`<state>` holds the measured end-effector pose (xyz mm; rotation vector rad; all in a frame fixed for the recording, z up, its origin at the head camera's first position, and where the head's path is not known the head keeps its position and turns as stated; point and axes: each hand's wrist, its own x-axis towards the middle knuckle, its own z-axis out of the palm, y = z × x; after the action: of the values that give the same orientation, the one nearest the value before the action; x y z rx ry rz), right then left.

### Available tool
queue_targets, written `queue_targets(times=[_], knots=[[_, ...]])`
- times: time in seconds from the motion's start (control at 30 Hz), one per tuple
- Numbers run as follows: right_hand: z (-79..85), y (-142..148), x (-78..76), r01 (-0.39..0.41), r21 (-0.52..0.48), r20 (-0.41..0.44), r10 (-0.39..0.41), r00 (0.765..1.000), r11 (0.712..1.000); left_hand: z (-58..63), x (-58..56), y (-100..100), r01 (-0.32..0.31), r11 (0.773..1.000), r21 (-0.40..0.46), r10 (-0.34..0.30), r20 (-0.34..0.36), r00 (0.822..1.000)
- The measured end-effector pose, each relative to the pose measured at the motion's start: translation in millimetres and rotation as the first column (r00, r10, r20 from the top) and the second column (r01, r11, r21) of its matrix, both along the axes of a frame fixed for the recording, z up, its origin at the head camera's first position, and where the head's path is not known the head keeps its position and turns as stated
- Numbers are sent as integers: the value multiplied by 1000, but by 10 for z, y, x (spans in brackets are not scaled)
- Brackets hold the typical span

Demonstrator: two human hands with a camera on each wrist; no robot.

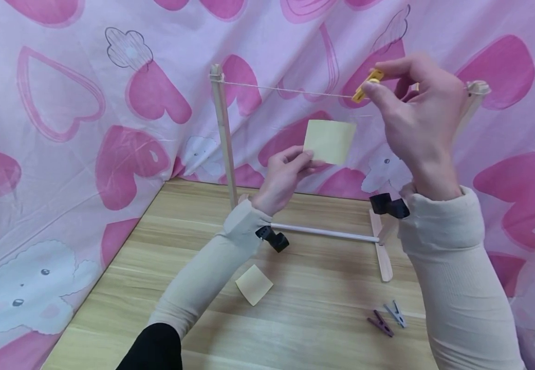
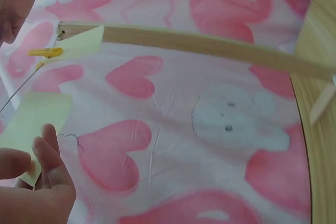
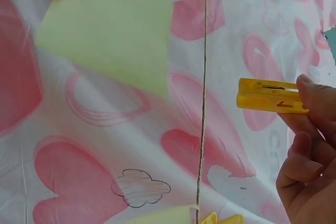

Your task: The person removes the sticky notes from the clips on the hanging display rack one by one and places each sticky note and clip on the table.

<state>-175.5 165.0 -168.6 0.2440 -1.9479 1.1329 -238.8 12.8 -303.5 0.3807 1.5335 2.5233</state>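
My left hand (image 1: pixel 286 174) pinches a pale yellow sticky note (image 1: pixel 329 142) by its lower left corner, just below a thin string (image 1: pixel 290 91). Up at the string's height, my right hand (image 1: pixel 426 110) pinches a yellow clothespin (image 3: pixel 270 97) between thumb and finger. In the right wrist view that clothespin is apart from the string. Another yellow clothespin (image 2: pixel 46 52) clips a second sticky note (image 2: pixel 84 44) on the string near a wooden post; the right hand mostly hides this pair in the head view.
Wooden posts (image 1: pixel 224 133) hold the string's ends, with a white rod (image 1: pixel 325 233) low between them. On the table lie a loose sticky note (image 1: pixel 254 285), a purple clothespin (image 1: pixel 380 324) and a blue-grey clothespin (image 1: pixel 395 314). A pink heart-patterned curtain (image 1: pixel 77 169) hangs behind.
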Motion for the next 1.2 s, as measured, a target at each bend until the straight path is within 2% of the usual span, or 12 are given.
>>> queue_targets(times=[0.17,0.4,0.67,0.97,1.07,1.2], knots=[[-47,48,37,-32,-53,-28,30,999,998,-66,31,-110,-1,994,-108,-7,-71,997],[-170,156,122,-4,-71,-3,4,1000,997,-135,70,-270,-19,973,-229,-9,-119,993],[-342,213,246,45,-82,51,-41,998,996,-214,99,-457,-64,908,-414,-9,-171,985],[-658,351,350,109,-75,108,-100,989,991,-402,87,-638,-83,868,-489,-28,-217,976],[-783,418,369,120,-87,129,-108,986,989,-492,84,-699,-81,854,-514,-34,-210,977],[-960,511,401,126,-94,171,-109,979,988,-631,90,-759,-54,833,-551,-42,-160,986]])
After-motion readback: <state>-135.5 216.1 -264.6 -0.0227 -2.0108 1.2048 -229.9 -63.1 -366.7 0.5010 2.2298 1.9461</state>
